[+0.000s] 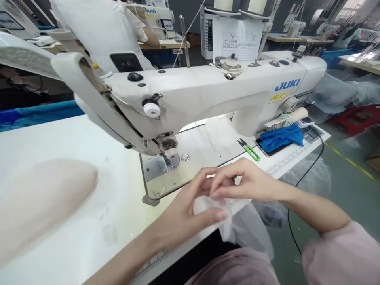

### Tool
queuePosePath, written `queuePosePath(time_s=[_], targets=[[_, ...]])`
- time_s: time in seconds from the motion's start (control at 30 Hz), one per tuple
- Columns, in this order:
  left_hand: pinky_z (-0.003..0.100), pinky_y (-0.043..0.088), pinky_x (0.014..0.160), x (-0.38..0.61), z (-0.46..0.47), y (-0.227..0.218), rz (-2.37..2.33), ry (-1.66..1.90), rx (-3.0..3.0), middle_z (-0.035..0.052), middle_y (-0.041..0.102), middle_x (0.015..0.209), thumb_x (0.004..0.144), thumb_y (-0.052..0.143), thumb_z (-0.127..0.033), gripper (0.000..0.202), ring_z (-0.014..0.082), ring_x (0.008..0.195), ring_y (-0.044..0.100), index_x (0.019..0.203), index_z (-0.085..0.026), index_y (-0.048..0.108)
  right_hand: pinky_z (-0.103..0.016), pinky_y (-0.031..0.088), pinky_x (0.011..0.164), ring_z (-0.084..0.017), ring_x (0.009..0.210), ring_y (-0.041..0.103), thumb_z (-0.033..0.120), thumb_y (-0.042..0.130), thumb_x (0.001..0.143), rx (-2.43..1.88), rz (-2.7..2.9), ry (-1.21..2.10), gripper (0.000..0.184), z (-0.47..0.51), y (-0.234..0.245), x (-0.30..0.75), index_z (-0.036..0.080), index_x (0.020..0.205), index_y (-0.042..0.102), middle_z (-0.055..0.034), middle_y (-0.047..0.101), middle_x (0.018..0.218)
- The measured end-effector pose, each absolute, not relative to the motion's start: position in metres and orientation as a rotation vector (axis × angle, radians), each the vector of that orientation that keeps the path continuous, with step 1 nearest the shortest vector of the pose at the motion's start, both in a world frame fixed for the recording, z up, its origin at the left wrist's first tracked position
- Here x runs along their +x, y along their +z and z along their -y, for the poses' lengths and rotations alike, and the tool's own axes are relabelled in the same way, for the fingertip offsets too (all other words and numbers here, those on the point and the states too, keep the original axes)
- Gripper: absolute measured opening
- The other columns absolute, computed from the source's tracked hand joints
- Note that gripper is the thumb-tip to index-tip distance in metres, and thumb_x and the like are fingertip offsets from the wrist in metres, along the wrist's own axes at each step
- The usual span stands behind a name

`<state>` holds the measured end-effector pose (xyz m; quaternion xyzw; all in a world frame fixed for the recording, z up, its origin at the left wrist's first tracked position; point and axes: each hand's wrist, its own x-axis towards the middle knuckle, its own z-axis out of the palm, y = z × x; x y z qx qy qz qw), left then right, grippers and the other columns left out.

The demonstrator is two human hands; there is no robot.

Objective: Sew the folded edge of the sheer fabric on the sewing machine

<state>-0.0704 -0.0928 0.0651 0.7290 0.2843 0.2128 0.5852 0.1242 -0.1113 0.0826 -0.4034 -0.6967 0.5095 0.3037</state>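
Observation:
Both my hands meet over the front edge of the sewing machine table, around a small piece of thin, see-through white fabric. My left hand is curled round it, thumb stretched in front of the cloth. My right hand is closed in a pinch at the fabric's upper edge; its fingertips partly hide what they grip. Behind my hands stands a white JUKI sewing machine, its presser foot over the metal plate. Green thread snips lie on the machine bed beyond my right hand.
White fabric lies under the machine arm. A blue cloth rests on a phone at the right, near a thread roll. A blurred beige shape covers part of the left tabletop. A black cable hangs off the right edge.

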Motion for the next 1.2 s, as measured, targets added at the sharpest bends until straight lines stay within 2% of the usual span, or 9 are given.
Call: queuePosePath(time_s=[0.13, 0.27, 0.37, 0.57, 0.63, 0.73, 0.9, 1.0, 1.2], targets=[[0.031, 0.055, 0.059, -0.102, 0.112, 0.055, -0.927, 0.559, 1.521, -0.0006, 0.07, 0.083, 0.084, 0.061, -0.039, 0.03, 0.0161, 0.058, 0.066, 0.112, -0.031, 0.053, -0.019, 0.028, 0.047, -0.004, 0.051, 0.037, 0.035, 0.071, 0.08, -1.002, 1.771, 1.49, 0.018, 0.096, 0.066, 0.093, 0.017, 0.083, 0.07, 0.0078, 0.048, 0.054], [0.03, 0.05, 0.053, -0.13, 0.108, 0.044, -1.138, 0.661, 1.542, -0.0037, 0.065, 0.055, 0.087, 0.056, -0.047, 0.027, 0.0188, 0.054, 0.065, 0.105, -0.027, 0.057, -0.016, 0.034, 0.044, -0.004, 0.05, 0.045, 0.034, 0.079, 0.07, -0.949, 1.717, 1.731, 0.033, 0.08, 0.052, 0.074, 0.019, 0.094, 0.063, 0.0087, 0.054, 0.062], [0.03, 0.049, 0.054, -0.151, 0.103, 0.044, -1.21, 0.693, 1.569, -0.0022, 0.068, 0.058, 0.086, 0.057, -0.048, 0.027, 0.0202, 0.058, 0.067, 0.103, -0.027, 0.058, -0.016, 0.035, 0.038, -0.003, 0.044, 0.047, 0.032, 0.082, 0.065, -1.009, 1.727, 1.897, 0.041, 0.069, 0.045, 0.068, 0.019, 0.097, 0.059, 0.007, 0.061, 0.073], [0.027, 0.038, 0.04, -0.174, 0.088, 0.049, -1.139, 0.509, 1.609, 0.0013, 0.071, 0.064, 0.088, 0.055, -0.045, 0.022, 0.0184, 0.051, 0.062, 0.101, -0.027, 0.06, -0.018, 0.044, 0.045, -0.005, 0.045, 0.055, 0.032, 0.073, 0.076, -0.957, 1.797, 1.96, 0.02, 0.051, 0.044, 0.059, 0.015, 0.083, 0.065, 0.0043, 0.063, 0.066], [0.026, 0.04, 0.043, -0.171, 0.082, 0.052, -1.142, 0.492, 1.606, 0.0018, 0.07, 0.066, 0.087, 0.055, -0.045, 0.023, 0.0185, 0.055, 0.063, 0.098, -0.026, 0.059, -0.019, 0.044, 0.045, -0.005, 0.045, 0.056, 0.029, 0.071, 0.078, -0.963, 1.797, 1.931, 0.016, 0.046, 0.046, 0.055, 0.015, 0.083, 0.065, 0.0049, 0.062, 0.063], [0.028, 0.048, 0.054, -0.161, 0.076, 0.054, -1.169, 0.563, 1.586, 0.0007, 0.067, 0.069, 0.081, 0.062, -0.044, 0.023, 0.0181, 0.065, 0.063, 0.088, -0.023, 0.057, -0.02, 0.044, 0.045, -0.006, 0.044, 0.056, 0.024, 0.07, 0.078, -1.002, 1.824, 1.871, 0.011, 0.041, 0.05, 0.049, 0.016, 0.082, 0.066, 0.0061, 0.061, 0.06], [0.022, 0.034, 0.045, -0.149, 0.076, 0.046, -1.278, 0.64, 1.725, -0.0082, 0.047, 0.051, 0.084, 0.056, -0.036, 0.016, 0.0101, 0.045, 0.044, 0.08, -0.024, 0.047, -0.021, 0.048, 0.048, -0.009, 0.049, 0.059, 0.024, 0.068, 0.078, -1.061, 1.858, 1.681, 0.01, 0.04, 0.049, 0.048, 0.017, 0.079, 0.063, 0.0056, 0.059, 0.058], [0.021, 0.028, 0.045, -0.148, 0.078, 0.036, -1.402, 0.753, 2.034, -0.0115, 0.036, 0.046, 0.088, 0.052, -0.032, 0.011, 0.0083, 0.041, 0.034, 0.084, -0.024, 0.047, -0.022, 0.047, 0.05, -0.009, 0.05, 0.058, 0.026, 0.064, 0.083, -1.097, 1.926, 1.4, 0.009, 0.044, 0.042, 0.052, 0.018, 0.084, 0.062, 0.0054, 0.058, 0.06], [0.018, 0.027, 0.043, -0.152, 0.078, 0.022, -1.333, 1.064, 2.584, -0.0117, 0.034, 0.049, 0.092, 0.049, -0.021, 0.007, 0.0067, 0.04, 0.034, 0.086, -0.022, 0.046, -0.021, 0.046, 0.053, -0.008, 0.053, 0.051, 0.024, 0.058, 0.09, -0.855, 2.16, 0.731, 0.013, 0.054, 0.029, 0.057, 0.019, 0.101, 0.06, 0.004, 0.057, 0.065]])
